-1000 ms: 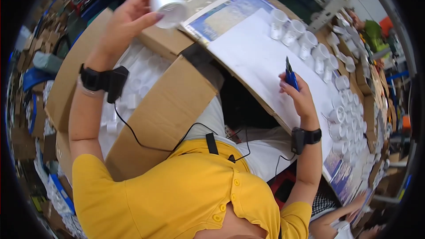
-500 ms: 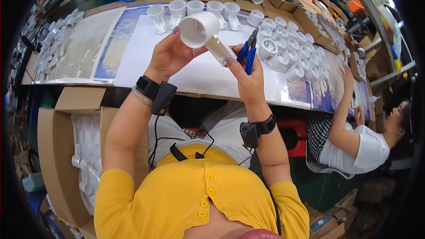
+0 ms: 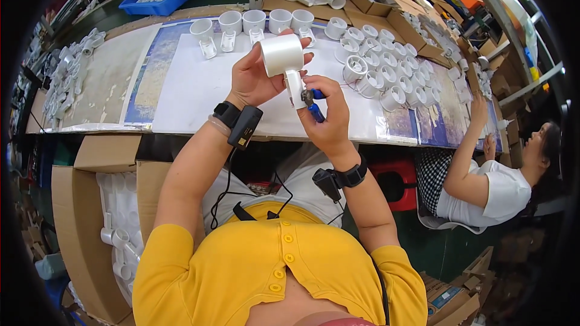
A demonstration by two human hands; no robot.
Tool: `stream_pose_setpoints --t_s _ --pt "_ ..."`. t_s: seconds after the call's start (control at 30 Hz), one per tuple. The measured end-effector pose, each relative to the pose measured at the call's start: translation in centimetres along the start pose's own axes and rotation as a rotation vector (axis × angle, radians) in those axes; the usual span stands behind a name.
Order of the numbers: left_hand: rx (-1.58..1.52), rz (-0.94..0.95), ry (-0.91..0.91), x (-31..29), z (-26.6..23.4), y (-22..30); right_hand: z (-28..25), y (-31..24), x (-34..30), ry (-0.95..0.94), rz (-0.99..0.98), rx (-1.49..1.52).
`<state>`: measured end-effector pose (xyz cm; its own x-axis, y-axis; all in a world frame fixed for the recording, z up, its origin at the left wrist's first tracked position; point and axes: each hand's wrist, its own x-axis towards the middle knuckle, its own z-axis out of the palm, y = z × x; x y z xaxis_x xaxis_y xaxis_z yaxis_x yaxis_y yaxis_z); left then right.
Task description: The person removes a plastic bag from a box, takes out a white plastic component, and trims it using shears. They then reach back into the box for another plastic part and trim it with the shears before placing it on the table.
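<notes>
Over the table, my left hand (image 3: pixel 252 79) is closed round a white plastic cup-shaped part with a short handle (image 3: pixel 283 55), its smooth outer side showing. In my right hand (image 3: pixel 330 122) is a pair of blue-handled cutting pliers (image 3: pixel 315 112), with the jaws up against the part's handle. Whether the jaws grip it is hidden. Behind my hands stands a row of similar white cups with handles (image 3: pixel 230 22). To the right sits a cluster of short white round cups (image 3: pixel 371 83).
Small white parts (image 3: pixel 72 69) lie heaped at the table's left end. A blue tray (image 3: pixel 145 7) and cardboard boxes of white parts (image 3: pixel 417 35) are at the back. An open carton (image 3: pixel 78 211) stands at my left; a co-worker (image 3: pixel 477 184) sits at the right.
The cup part has turned so its open end no longer faces me. My right hand has brought the pliers down and left against its handle.
</notes>
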<state>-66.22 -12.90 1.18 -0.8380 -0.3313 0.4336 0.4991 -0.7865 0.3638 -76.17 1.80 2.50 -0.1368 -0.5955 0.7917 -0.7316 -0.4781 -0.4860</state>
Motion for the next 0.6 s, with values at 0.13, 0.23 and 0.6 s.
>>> stream_pose_setpoints --t_s 0.13,0.23,0.6 --pt "-0.033 -0.075 -0.013 1.1 -0.2 0.2 -0.4 0.4 -0.1 0.011 -0.061 -0.117" --pt "0.020 -0.116 -0.038 2.4 -0.2 0.9 -0.4 1.2 -0.7 0.056 0.141 -0.080" --pt "0.222 -0.012 -0.116 3.3 -2.9 0.9 0.7 5.1 -2.5 0.138 0.319 -0.040"
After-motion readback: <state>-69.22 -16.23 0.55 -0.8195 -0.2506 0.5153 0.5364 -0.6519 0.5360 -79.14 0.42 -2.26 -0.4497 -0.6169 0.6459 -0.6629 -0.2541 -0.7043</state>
